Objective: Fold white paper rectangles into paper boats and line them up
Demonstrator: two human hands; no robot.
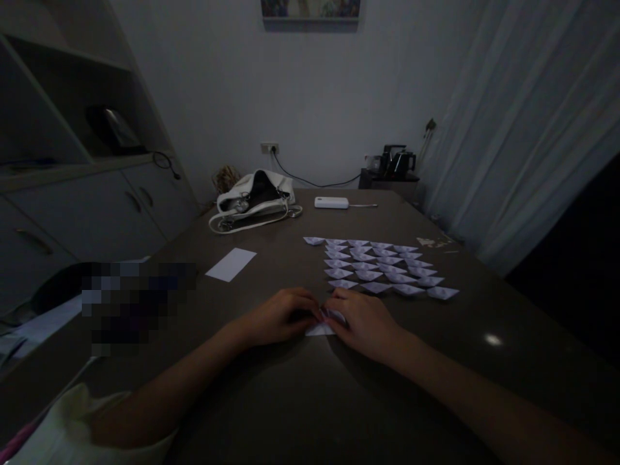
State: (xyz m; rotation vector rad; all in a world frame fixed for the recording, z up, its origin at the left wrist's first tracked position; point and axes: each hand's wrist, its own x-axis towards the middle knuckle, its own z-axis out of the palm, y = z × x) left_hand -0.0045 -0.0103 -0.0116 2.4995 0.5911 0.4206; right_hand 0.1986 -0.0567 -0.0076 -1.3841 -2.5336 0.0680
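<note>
Basically, clock centred on the folded white paper (pixel 317 330), which sits on the brown tabletop (pixel 300 407) btwn both hands, as I see it remotely. I've L hand (pixel 283 315) at 9, thumb + fingertips drawn together on the paper's L side; R hand (pixel 365 321) at 3, thumb & curled fingers pinching the other side. Next to no gap at either set of tips; how hard they press, can't tell. Origami boats (pixel 390 268) in rows, 1 to 2, nearest row just beyond R hand. Flat white sheet (pixel 231 265) at 10, apart from L hand. White handbag (pixel 264 208) at 11, well off; white power bank (pixel 332 203) w/ short cable (pixel 362 205) approx 12, far end. Paper scraps (pixel 429 242) at 2, past boats.
</note>
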